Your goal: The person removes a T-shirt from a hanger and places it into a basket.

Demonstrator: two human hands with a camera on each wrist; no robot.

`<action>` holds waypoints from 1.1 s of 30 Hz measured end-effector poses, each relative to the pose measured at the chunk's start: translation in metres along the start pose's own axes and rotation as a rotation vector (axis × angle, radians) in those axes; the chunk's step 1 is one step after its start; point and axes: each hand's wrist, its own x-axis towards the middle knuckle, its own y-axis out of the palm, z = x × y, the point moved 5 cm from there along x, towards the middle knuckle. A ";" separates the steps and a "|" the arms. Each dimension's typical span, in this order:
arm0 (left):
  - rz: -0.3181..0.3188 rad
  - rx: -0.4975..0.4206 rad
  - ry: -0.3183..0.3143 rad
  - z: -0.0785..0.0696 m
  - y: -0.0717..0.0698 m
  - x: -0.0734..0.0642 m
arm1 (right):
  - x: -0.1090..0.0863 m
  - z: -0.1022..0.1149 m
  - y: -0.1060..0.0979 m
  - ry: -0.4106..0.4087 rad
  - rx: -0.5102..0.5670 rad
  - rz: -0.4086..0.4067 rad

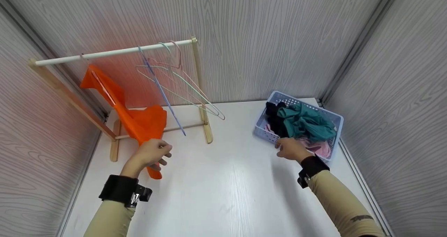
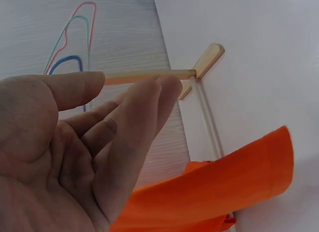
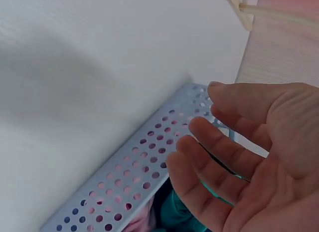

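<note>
My left hand [image 1: 151, 152], fingers loosely bent and holding nothing, is in front of an orange garment [image 1: 145, 121] hanging on the rack. In the left wrist view the orange cloth [image 2: 214, 184] passes below the fingers; whether they touch it I cannot tell. Over the near edge of a blue perforated basket [image 1: 270, 136] hovers my right hand [image 1: 291, 149], its fingers relaxed and nothing between them. The basket holds a teal garment [image 1: 307, 120], black cloth [image 1: 276, 120] and pink cloth [image 1: 319, 148]. In the right wrist view the basket's holed side [image 3: 129, 172] lies beside the fingertips.
A rack with wooden legs and a white rail [image 1: 115, 52] stands at the back left. From it hang a blue hanger [image 1: 162, 92], a mint-green hanger [image 1: 188, 84] and a pink hanger [image 1: 195, 85]. Grey wood-grain walls [image 1: 251, 41] enclose the white table [image 1: 223, 184].
</note>
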 end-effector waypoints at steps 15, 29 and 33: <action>-0.251 0.142 -0.122 0.012 -0.103 -0.022 | 0.001 0.022 0.044 -0.020 0.005 0.071; -0.482 0.084 -0.156 0.015 -0.116 0.004 | -0.004 0.016 0.073 0.107 0.133 0.187; -0.474 -0.024 -0.200 0.019 -0.117 0.004 | -0.005 0.012 0.077 0.143 0.144 0.195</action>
